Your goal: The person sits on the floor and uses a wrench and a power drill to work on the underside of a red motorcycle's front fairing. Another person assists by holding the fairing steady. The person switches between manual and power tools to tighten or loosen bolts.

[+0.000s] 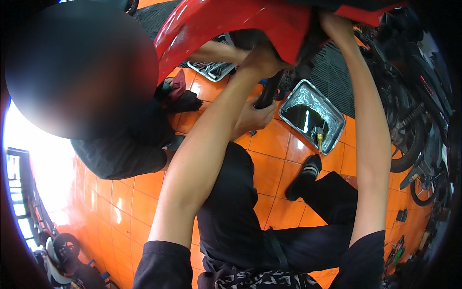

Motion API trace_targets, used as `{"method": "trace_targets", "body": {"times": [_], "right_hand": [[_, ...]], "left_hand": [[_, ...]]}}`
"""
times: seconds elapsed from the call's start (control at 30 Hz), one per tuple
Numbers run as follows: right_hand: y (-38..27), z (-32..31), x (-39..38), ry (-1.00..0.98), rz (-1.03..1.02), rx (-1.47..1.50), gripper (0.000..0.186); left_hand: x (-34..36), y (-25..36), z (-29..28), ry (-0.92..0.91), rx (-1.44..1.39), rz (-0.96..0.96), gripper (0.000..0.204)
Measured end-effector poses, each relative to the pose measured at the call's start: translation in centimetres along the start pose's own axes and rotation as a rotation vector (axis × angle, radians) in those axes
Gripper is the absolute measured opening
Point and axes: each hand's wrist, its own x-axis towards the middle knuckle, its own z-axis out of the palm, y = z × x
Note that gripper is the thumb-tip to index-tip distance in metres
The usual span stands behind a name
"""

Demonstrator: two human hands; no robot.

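Note:
My left hand [263,60] reaches under a red motorcycle fairing [231,17], near a dark cylindrical part [267,94]; its fingers are mostly hidden. My right hand [331,24] is raised to the underside of the red bodywork at the upper right, fingers hidden behind the panel. Below the fairing, a co-worker's hand [257,115] grips the dark cylindrical part. The co-worker's other arm [216,52] reaches in behind mine.
A person [120,154] crouches at the left. A metal pan [291,103] with dark liquid and a brush [319,139] sits on orange tiles [267,171]. A tool tray [204,70] lies behind on dark matting [325,72]. Motorcycles [404,125] line the right side.

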Motion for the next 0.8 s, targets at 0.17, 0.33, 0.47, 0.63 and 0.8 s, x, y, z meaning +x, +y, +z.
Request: {"method": "trace_targets", "body": {"times": [0.17,0.33,0.47,0.63,0.8], "right_hand": [[0.1,0.6,0.2,-0.026,0.016,-0.001,0.019],[0.1,0.7,0.4,-0.026,0.026,0.018,0.019],[0.2,0.9,0.3,-0.040,0.040,0.024,0.019],[0.1,1.1,0.4,-0.048,0.062,0.036,0.018],[0.1,1.9,0.5,-0.067,0.100,0.066,0.018]], "left_hand": [[-0.2,-2.0,0.0,-0.148,0.172,-0.038,0.071],[0.1,-2.2,-0.1,-0.151,0.164,-0.025,0.067],[0.2,-1.6,-0.3,-0.219,0.113,-0.139,0.062],[0.0,-1.0,-0.7,-0.201,0.095,-0.117,0.053],[-0.3,-0.6,-0.5,-0.189,0.024,-0.132,0.044]]}}
